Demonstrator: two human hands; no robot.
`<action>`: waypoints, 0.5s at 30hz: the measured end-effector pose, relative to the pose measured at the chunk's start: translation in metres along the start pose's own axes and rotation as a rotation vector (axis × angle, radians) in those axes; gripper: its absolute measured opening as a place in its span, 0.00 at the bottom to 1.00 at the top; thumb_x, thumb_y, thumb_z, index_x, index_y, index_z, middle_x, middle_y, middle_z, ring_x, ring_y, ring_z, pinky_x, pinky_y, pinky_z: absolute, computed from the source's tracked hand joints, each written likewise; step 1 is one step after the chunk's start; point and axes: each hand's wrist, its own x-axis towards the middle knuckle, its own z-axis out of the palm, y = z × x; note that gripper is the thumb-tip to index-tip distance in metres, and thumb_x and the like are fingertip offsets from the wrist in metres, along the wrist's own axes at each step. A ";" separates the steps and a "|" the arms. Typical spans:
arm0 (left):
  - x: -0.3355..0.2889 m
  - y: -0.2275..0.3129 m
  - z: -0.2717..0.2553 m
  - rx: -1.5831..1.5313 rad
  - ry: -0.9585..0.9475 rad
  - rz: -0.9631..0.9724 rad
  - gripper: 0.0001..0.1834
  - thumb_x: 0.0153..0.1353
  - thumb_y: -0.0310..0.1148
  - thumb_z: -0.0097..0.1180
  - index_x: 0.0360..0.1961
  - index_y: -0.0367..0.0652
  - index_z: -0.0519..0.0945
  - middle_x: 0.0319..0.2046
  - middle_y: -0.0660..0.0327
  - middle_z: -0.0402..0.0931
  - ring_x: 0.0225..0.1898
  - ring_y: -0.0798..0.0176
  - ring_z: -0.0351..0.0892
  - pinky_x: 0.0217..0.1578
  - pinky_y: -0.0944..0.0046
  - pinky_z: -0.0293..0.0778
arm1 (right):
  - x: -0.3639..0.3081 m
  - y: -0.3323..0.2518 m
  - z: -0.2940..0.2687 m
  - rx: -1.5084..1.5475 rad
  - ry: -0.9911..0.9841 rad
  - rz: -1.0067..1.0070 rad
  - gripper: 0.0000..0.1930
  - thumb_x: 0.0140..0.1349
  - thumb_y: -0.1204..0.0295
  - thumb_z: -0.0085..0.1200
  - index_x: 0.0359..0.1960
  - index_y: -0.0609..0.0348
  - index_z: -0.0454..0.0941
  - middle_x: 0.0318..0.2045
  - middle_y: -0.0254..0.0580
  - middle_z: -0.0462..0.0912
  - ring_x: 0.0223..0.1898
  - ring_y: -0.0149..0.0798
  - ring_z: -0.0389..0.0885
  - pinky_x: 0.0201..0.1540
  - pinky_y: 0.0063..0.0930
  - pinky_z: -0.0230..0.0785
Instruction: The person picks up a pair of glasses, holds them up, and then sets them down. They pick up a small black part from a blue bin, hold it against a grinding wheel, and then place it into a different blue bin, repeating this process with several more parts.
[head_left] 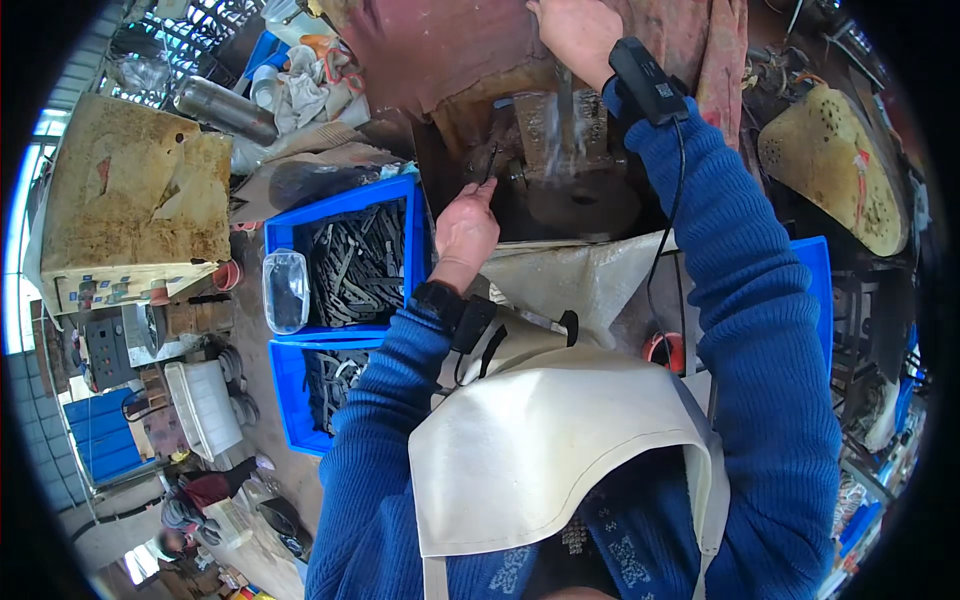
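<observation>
My left hand [467,235] is closed, pinching a thin dark strip [491,163] that points up toward the wet machine. My right hand [580,38] reaches over a reddish-brown cloth cover [440,50] at the top edge. Its fingers look pinched together, but whatever they hold is cut off by the picture's edge. Between the hands, water [566,125] runs down in front of a worn plate [535,135]. Below that lies a dark round disc [583,207] with a hole in its middle.
Left of my left hand stands a blue bin [413,240] full of dark metal strips, with a clear plastic container [286,291] at its side. A second blue bin [290,400] adjoins it. A pale apron [570,440] covers my front. A perforated tan panel [830,165] stands right.
</observation>
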 end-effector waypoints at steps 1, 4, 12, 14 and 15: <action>0.000 0.000 0.000 -0.001 0.015 0.004 0.23 0.55 0.26 0.49 0.53 0.49 0.79 0.50 0.53 0.78 0.50 0.53 0.79 0.50 0.58 0.76 | 0.000 0.000 0.000 -0.004 0.003 0.000 0.11 0.67 0.66 0.45 0.34 0.62 0.71 0.23 0.53 0.81 0.28 0.56 0.81 0.30 0.48 0.71; 0.000 -0.001 0.001 0.001 -0.003 0.011 0.23 0.54 0.26 0.50 0.53 0.48 0.79 0.50 0.52 0.78 0.50 0.53 0.79 0.49 0.58 0.76 | -0.001 -0.001 0.000 -0.003 0.007 -0.003 0.11 0.67 0.66 0.45 0.34 0.62 0.71 0.23 0.53 0.81 0.28 0.56 0.82 0.31 0.48 0.71; 0.000 0.001 -0.002 -0.002 0.046 0.040 0.22 0.52 0.24 0.50 0.50 0.46 0.80 0.46 0.52 0.79 0.46 0.50 0.79 0.46 0.57 0.77 | 0.001 0.000 0.000 0.000 0.001 -0.011 0.11 0.67 0.66 0.44 0.34 0.62 0.71 0.24 0.54 0.81 0.30 0.57 0.82 0.32 0.49 0.72; 0.000 0.003 -0.003 -0.010 0.052 0.032 0.22 0.52 0.24 0.50 0.49 0.46 0.80 0.45 0.52 0.79 0.45 0.50 0.80 0.46 0.57 0.77 | 0.001 -0.001 -0.001 0.006 -0.022 0.010 0.12 0.67 0.65 0.44 0.35 0.62 0.71 0.25 0.55 0.81 0.30 0.57 0.82 0.33 0.50 0.72; 0.000 0.003 -0.004 -0.026 0.040 0.017 0.21 0.52 0.23 0.50 0.49 0.46 0.81 0.44 0.52 0.78 0.45 0.50 0.79 0.45 0.57 0.77 | 0.001 -0.001 -0.001 0.005 -0.022 0.008 0.12 0.67 0.65 0.44 0.35 0.62 0.71 0.25 0.55 0.81 0.30 0.57 0.82 0.33 0.50 0.72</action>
